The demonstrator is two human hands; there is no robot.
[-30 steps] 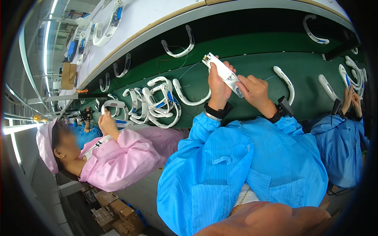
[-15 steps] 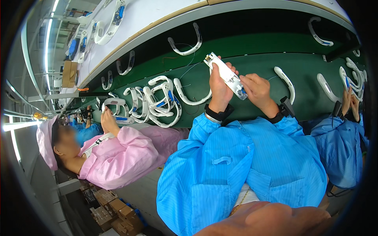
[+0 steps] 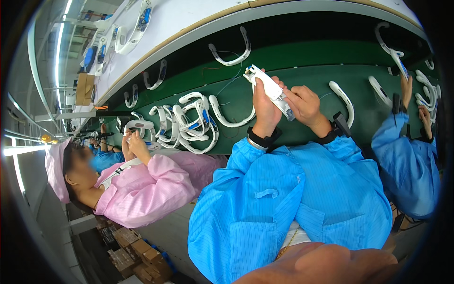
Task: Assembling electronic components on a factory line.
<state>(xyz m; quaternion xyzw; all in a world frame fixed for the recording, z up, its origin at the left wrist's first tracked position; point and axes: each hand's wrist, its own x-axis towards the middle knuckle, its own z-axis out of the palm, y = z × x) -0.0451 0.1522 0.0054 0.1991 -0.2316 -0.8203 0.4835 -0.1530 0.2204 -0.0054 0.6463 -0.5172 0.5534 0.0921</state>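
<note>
A white plastic device housing [image 3: 269,89] with exposed electronics at its ends is held up, tilted, over the green bench. My left hand [image 3: 266,109] wraps round it from below, thumb along its side. At its lower right end, my right hand [image 3: 305,105] has its fingers curled against the edge; whether they pinch a small part there is hidden. Left of my hands a curved white housing [image 3: 231,124] lies on the bench, and another curved white housing [image 3: 344,97] lies to the right.
A green bench top [image 3: 302,78] runs across. Several tangled white housings [image 3: 194,123] lie to the left, beside a co-worker in pink [image 3: 151,184]. A co-worker in a blue sleeve [image 3: 402,151] works at the right. A raised white shelf [image 3: 189,21] borders the far side.
My right fingers have curled in more at the housing's lower end. The right-hand co-worker has reached forward with a housing. Pieces on the far strip have shifted slightly right.
</note>
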